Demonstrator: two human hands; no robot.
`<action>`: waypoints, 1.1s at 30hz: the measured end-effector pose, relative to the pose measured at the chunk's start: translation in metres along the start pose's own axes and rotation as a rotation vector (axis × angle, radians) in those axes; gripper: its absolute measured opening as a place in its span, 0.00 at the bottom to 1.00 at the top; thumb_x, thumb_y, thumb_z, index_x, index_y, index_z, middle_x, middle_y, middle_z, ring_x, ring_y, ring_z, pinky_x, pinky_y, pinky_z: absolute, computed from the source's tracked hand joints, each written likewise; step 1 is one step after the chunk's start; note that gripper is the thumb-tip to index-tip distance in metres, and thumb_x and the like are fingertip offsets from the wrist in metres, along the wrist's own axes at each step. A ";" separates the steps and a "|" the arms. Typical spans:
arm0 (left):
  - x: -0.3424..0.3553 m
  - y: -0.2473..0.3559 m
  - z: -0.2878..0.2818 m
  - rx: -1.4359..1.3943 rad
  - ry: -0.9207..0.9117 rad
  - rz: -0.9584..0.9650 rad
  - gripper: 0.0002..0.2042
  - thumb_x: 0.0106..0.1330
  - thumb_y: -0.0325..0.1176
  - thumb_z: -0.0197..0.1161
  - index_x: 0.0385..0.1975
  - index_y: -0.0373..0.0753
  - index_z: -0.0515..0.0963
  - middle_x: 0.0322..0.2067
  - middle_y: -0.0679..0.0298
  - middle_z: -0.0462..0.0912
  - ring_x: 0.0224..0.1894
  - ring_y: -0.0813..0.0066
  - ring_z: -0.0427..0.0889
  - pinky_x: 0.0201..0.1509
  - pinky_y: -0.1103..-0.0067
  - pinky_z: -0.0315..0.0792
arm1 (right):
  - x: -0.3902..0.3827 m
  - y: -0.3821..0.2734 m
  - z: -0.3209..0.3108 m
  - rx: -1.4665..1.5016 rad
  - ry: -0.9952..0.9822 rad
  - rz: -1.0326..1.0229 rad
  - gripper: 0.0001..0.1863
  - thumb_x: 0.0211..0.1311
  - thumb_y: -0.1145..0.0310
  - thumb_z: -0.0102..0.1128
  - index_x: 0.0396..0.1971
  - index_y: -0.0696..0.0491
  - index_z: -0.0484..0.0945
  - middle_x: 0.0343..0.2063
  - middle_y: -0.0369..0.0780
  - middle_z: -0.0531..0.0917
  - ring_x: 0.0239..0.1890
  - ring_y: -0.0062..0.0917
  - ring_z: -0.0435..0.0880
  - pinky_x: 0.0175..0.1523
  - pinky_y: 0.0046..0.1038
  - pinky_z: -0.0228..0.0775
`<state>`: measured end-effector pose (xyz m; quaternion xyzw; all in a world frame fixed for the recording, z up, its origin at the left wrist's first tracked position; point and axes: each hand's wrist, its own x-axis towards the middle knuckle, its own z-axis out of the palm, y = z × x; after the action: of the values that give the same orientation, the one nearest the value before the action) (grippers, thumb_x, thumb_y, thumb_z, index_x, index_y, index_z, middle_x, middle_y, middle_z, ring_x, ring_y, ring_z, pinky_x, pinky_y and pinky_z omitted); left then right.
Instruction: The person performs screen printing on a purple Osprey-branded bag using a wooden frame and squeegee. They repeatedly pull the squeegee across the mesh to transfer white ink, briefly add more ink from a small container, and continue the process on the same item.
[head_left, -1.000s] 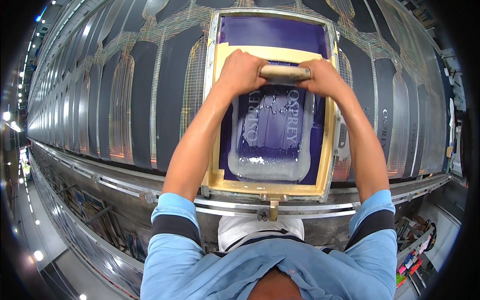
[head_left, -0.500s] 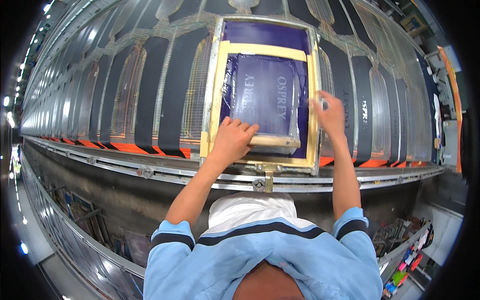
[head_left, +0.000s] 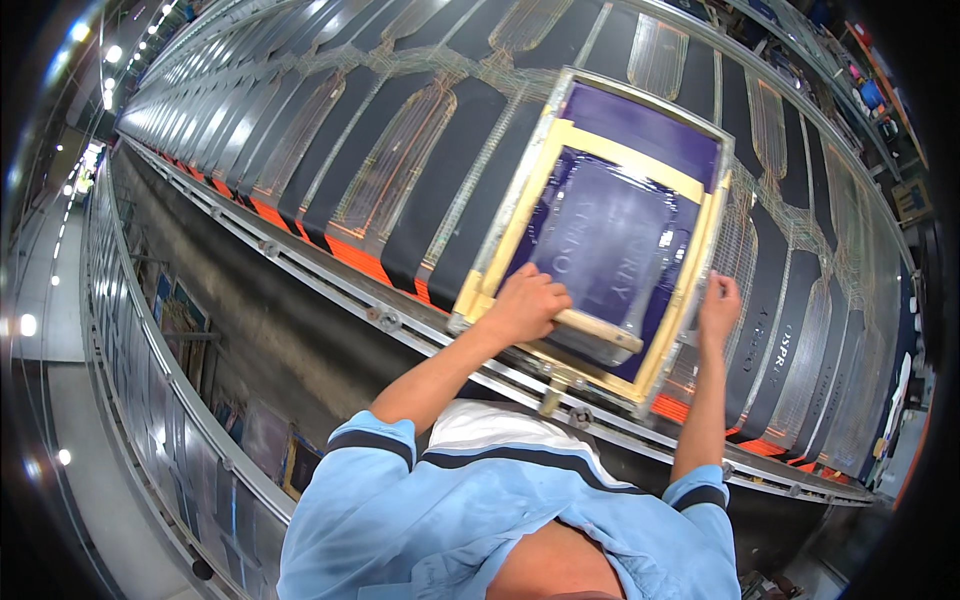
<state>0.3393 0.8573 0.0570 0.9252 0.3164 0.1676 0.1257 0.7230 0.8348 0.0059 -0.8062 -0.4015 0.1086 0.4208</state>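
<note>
My left hand is closed around the left end of a squeegee's pale wooden handle. The squeegee rests low inside a printing screen, a metal frame with yellow tape around a purple mesh. Faint lettering shows through the wet mesh. My right hand is just beside the frame's right edge, fingers curled together. Whether it touches the frame or pinches something small cannot be made out. The screen lies over black strips on a long printing table.
A metal rail with bolts runs along the table's near edge, with a bracket at the screen's front. Printed strips lie to the right. Orange-red edging shows along the table's near side. Another long table stands at the lower left.
The whole view has turned, so the table and screen now slant and sit further right. My left hand stays on the squeegee at the screen's near end. My right hand is lower in the picture.
</note>
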 end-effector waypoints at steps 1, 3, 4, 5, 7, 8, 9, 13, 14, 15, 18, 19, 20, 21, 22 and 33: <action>-0.010 -0.022 -0.013 0.034 -0.022 0.003 0.10 0.44 0.32 0.73 0.28 0.47 0.83 0.31 0.70 0.83 0.38 0.69 0.82 0.50 0.70 0.68 | -0.013 -0.015 0.026 0.002 -0.003 0.026 0.15 0.69 0.58 0.64 0.37 0.57 0.83 0.32 0.44 0.86 0.37 0.32 0.84 0.48 0.34 0.74; -0.035 -0.072 -0.043 0.049 -0.078 -0.030 0.11 0.46 0.35 0.75 0.31 0.49 0.85 0.31 0.71 0.83 0.38 0.69 0.82 0.49 0.69 0.67 | -0.041 -0.049 0.081 0.136 0.038 -0.001 0.13 0.68 0.61 0.63 0.36 0.57 0.83 0.34 0.45 0.87 0.40 0.35 0.87 0.49 0.36 0.75; -0.045 -0.097 -0.058 0.030 -0.113 -0.039 0.12 0.48 0.38 0.75 0.33 0.49 0.85 0.32 0.71 0.84 0.37 0.69 0.82 0.48 0.69 0.67 | -0.051 -0.068 0.104 0.124 0.050 -0.038 0.12 0.68 0.62 0.63 0.37 0.57 0.83 0.35 0.46 0.87 0.41 0.36 0.87 0.49 0.35 0.75; -0.058 -0.122 -0.075 0.035 -0.126 -0.016 0.13 0.48 0.38 0.77 0.34 0.48 0.85 0.33 0.72 0.85 0.37 0.69 0.82 0.47 0.70 0.67 | -0.062 -0.090 0.128 0.133 0.045 -0.043 0.12 0.67 0.62 0.63 0.38 0.56 0.83 0.35 0.47 0.88 0.40 0.38 0.88 0.49 0.36 0.76; -0.084 -0.158 -0.104 0.114 -0.092 0.034 0.15 0.45 0.35 0.77 0.35 0.46 0.85 0.35 0.71 0.85 0.37 0.69 0.81 0.46 0.70 0.68 | -0.081 -0.130 0.167 0.193 0.059 -0.069 0.13 0.67 0.59 0.64 0.37 0.56 0.82 0.34 0.48 0.88 0.38 0.43 0.87 0.48 0.38 0.75; -0.099 -0.171 -0.116 0.134 -0.058 0.066 0.16 0.44 0.34 0.77 0.36 0.45 0.84 0.35 0.71 0.85 0.37 0.69 0.81 0.45 0.70 0.68 | -0.087 -0.147 0.183 0.172 0.068 -0.073 0.14 0.67 0.58 0.64 0.37 0.55 0.82 0.33 0.47 0.88 0.37 0.44 0.87 0.47 0.38 0.75; -0.114 -0.181 -0.127 0.151 -0.038 0.088 0.17 0.43 0.33 0.76 0.36 0.45 0.84 0.35 0.71 0.85 0.37 0.69 0.81 0.45 0.70 0.68 | -0.092 -0.160 0.194 0.162 0.056 -0.039 0.14 0.67 0.58 0.64 0.37 0.55 0.82 0.33 0.48 0.87 0.37 0.44 0.87 0.46 0.39 0.75; -0.180 -0.198 -0.139 0.122 -0.038 0.105 0.22 0.39 0.29 0.76 0.41 0.45 0.84 0.41 0.71 0.87 0.37 0.71 0.82 0.45 0.71 0.70 | -0.104 -0.187 0.213 0.096 0.016 0.043 0.15 0.67 0.57 0.64 0.37 0.55 0.82 0.32 0.48 0.87 0.35 0.44 0.87 0.44 0.41 0.75; -0.188 -0.202 -0.137 0.097 -0.040 0.134 0.23 0.38 0.29 0.75 0.40 0.44 0.84 0.41 0.70 0.87 0.37 0.71 0.82 0.44 0.71 0.70 | -0.105 -0.189 0.216 0.081 0.048 0.061 0.15 0.67 0.57 0.64 0.37 0.55 0.82 0.31 0.48 0.87 0.34 0.44 0.87 0.43 0.41 0.74; -0.196 -0.206 -0.135 0.095 -0.051 0.135 0.23 0.38 0.29 0.75 0.40 0.44 0.84 0.41 0.71 0.87 0.37 0.71 0.82 0.44 0.71 0.70 | -0.105 -0.188 0.217 0.064 0.036 0.048 0.15 0.67 0.57 0.63 0.38 0.55 0.82 0.31 0.48 0.87 0.34 0.43 0.87 0.43 0.41 0.74; -0.204 -0.211 -0.123 0.052 -0.072 0.144 0.23 0.37 0.28 0.75 0.40 0.42 0.83 0.41 0.70 0.87 0.37 0.71 0.81 0.43 0.71 0.69 | -0.102 -0.180 0.224 0.001 0.040 0.052 0.15 0.67 0.57 0.63 0.38 0.55 0.82 0.31 0.49 0.87 0.34 0.44 0.87 0.43 0.41 0.74; -0.204 -0.213 -0.120 0.053 -0.057 0.152 0.23 0.37 0.28 0.75 0.40 0.43 0.83 0.42 0.70 0.87 0.37 0.71 0.81 0.42 0.71 0.68 | -0.101 -0.177 0.227 -0.012 0.030 0.071 0.15 0.67 0.57 0.63 0.38 0.55 0.82 0.31 0.49 0.87 0.35 0.46 0.87 0.43 0.42 0.74; -0.204 -0.214 -0.116 0.052 -0.054 0.152 0.23 0.37 0.28 0.75 0.40 0.43 0.83 0.42 0.70 0.87 0.36 0.71 0.81 0.42 0.71 0.68 | -0.100 -0.173 0.230 -0.022 0.019 0.092 0.15 0.67 0.57 0.63 0.38 0.54 0.82 0.31 0.50 0.87 0.35 0.47 0.86 0.43 0.42 0.75; -0.202 -0.217 -0.114 0.055 -0.053 0.152 0.23 0.37 0.28 0.75 0.41 0.43 0.83 0.42 0.70 0.87 0.36 0.71 0.81 0.42 0.72 0.68 | -0.099 -0.171 0.232 -0.028 0.006 0.114 0.14 0.67 0.57 0.63 0.38 0.54 0.82 0.31 0.50 0.87 0.35 0.49 0.86 0.43 0.42 0.75; -0.198 -0.220 -0.111 0.057 -0.033 0.165 0.24 0.37 0.28 0.75 0.41 0.43 0.83 0.43 0.69 0.86 0.36 0.70 0.80 0.43 0.70 0.67 | -0.098 -0.168 0.233 -0.058 -0.005 0.084 0.15 0.66 0.56 0.64 0.38 0.54 0.82 0.31 0.50 0.87 0.36 0.50 0.86 0.44 0.43 0.74; 0.024 -0.334 -0.097 0.090 0.022 0.192 0.22 0.40 0.27 0.75 0.41 0.44 0.84 0.39 0.68 0.87 0.36 0.67 0.81 0.48 0.71 0.68 | -0.051 -0.225 0.200 -0.182 -0.378 -0.070 0.20 0.61 0.52 0.70 0.39 0.56 0.85 0.41 0.49 0.87 0.44 0.43 0.86 0.49 0.39 0.76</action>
<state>0.1376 1.1414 0.0382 0.9541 0.2348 0.1745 0.0638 0.4623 0.9883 0.0457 -0.7919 -0.5091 0.2063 0.2669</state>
